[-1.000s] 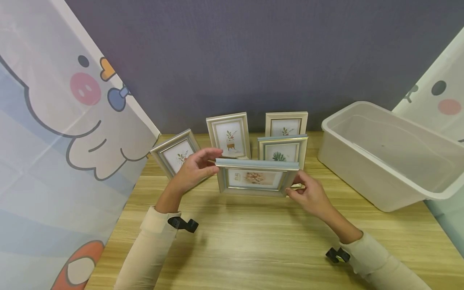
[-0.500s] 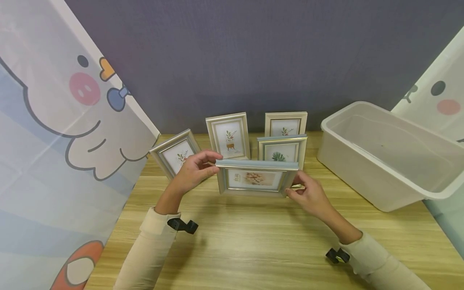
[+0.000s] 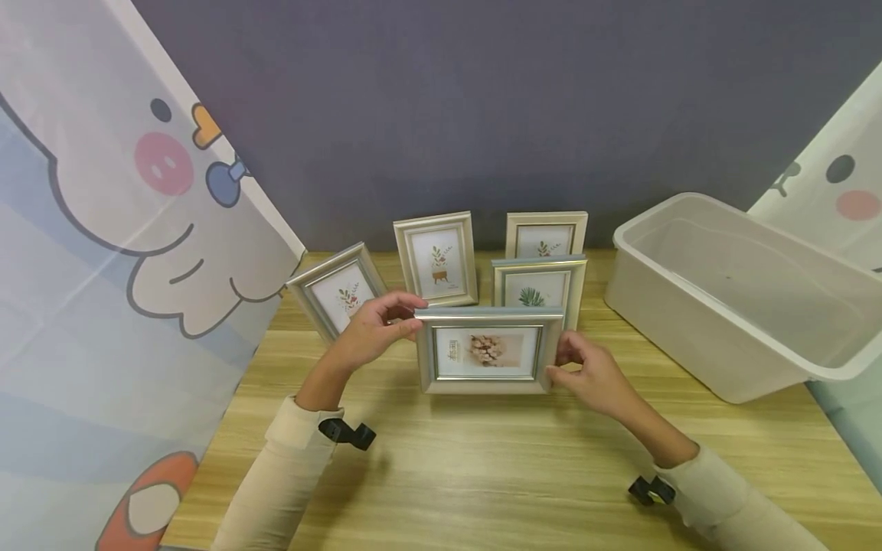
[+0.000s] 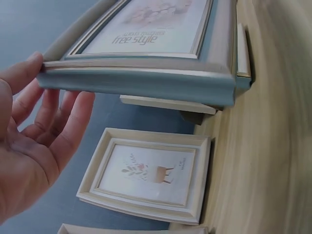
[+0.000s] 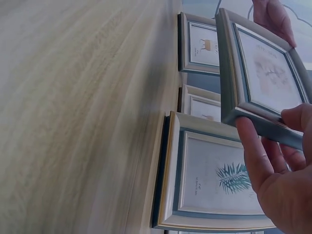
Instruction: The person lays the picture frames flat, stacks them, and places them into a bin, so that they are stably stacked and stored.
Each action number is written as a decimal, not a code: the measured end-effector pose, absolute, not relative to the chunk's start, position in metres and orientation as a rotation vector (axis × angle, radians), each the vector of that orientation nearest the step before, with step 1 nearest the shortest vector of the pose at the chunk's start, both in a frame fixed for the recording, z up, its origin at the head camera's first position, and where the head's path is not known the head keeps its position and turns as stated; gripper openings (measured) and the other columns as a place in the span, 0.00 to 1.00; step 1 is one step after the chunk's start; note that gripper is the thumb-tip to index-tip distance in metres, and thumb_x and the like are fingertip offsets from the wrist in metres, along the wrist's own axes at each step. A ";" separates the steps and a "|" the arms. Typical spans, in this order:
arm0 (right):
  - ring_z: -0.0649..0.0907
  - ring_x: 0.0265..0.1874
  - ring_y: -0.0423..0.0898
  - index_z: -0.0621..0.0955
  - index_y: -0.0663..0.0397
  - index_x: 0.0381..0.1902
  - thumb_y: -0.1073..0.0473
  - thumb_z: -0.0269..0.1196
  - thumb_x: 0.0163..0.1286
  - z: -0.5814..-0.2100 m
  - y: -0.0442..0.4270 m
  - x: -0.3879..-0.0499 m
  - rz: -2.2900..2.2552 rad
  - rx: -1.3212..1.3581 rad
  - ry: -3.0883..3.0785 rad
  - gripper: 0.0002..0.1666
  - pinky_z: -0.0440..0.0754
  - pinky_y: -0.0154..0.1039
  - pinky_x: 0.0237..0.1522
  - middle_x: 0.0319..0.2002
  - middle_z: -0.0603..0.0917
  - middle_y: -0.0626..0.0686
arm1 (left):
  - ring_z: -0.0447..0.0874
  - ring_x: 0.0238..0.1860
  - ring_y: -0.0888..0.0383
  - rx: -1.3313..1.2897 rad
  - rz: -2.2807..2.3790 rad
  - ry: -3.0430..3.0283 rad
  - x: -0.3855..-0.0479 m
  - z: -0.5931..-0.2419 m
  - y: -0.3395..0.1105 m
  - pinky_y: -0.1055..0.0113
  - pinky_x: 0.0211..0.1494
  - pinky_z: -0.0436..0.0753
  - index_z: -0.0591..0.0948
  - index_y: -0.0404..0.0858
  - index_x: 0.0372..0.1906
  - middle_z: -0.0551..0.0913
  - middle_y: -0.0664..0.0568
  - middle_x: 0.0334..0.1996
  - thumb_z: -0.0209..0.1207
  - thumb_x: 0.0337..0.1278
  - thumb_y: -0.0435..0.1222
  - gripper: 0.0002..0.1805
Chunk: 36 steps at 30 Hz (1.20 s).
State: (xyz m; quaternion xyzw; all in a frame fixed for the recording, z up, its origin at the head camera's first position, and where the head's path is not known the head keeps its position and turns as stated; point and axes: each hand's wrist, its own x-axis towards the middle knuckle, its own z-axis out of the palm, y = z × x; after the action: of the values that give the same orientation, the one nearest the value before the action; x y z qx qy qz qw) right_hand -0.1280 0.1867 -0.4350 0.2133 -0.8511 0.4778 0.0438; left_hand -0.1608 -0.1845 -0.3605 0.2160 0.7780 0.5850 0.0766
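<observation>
Both hands hold a silver-and-blue picture frame (image 3: 489,352) sideways above the table, its flower picture facing the head camera. My left hand (image 3: 375,333) pinches it at the upper left corner, thumb in front and fingers behind in the left wrist view. On the other side, my right hand (image 3: 596,375) grips the right edge between thumb and fingers. Just behind stands a blue-edged frame with a green leaf print (image 3: 530,287), its lower part hidden. A frame with a potted plant print (image 3: 437,260) stands behind the left hand.
At the left, a tilted frame with a plant print (image 3: 341,295) stands close to the left hand. Another cream frame (image 3: 547,233) is at the back, partly covered by the leaf one. A white plastic bin (image 3: 689,337) occupies the right side of the wooden table (image 3: 468,474).
The held frame has tipped back, showing more of its face, and its lower edge has come toward me. Both hands have shifted slightly down with it. The standing frames have not moved.
</observation>
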 end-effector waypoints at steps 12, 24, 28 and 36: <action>0.85 0.34 0.44 0.64 0.73 0.59 0.69 0.64 0.68 -0.436 0.194 -0.116 2.080 0.484 -2.791 0.28 0.91 0.46 0.33 0.43 0.77 0.64 | 0.84 0.47 0.56 0.400 1.670 2.244 -0.163 -0.383 -0.179 0.54 0.46 0.90 0.78 0.30 0.60 0.79 0.40 0.56 0.60 0.72 0.35 0.18; 0.83 0.35 0.48 0.69 0.71 0.56 0.62 0.58 0.77 -0.446 0.195 -0.109 2.125 0.405 -2.969 0.19 0.90 0.45 0.35 0.39 0.80 0.59 | 0.84 0.41 0.54 0.186 1.606 2.136 -0.160 -0.416 -0.171 0.50 0.46 0.90 0.77 0.28 0.61 0.76 0.38 0.56 0.58 0.72 0.34 0.19; 0.85 0.32 0.49 0.71 0.69 0.50 0.62 0.57 0.77 -0.452 0.194 -0.108 2.102 0.385 -3.045 0.14 0.90 0.44 0.34 0.35 0.82 0.57 | 0.82 0.37 0.55 0.167 1.564 2.137 -0.159 -0.427 -0.170 0.57 0.42 0.91 0.79 0.28 0.58 0.76 0.41 0.50 0.59 0.72 0.34 0.17; 0.85 0.27 0.49 0.73 0.65 0.42 0.61 0.58 0.76 -0.461 0.194 -0.106 2.038 0.431 -3.125 0.10 0.89 0.42 0.29 0.28 0.82 0.57 | 0.82 0.37 0.55 0.110 1.511 2.084 -0.155 -0.439 -0.167 0.58 0.42 0.91 0.79 0.28 0.56 0.77 0.46 0.43 0.57 0.73 0.35 0.15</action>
State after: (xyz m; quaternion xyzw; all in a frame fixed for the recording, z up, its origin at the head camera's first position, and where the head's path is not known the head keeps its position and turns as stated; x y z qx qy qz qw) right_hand -0.1059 0.1941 -0.4607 0.1095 -0.7932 0.5173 -0.3020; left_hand -0.1549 -0.1667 -0.4389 0.0410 0.7768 0.5631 0.2789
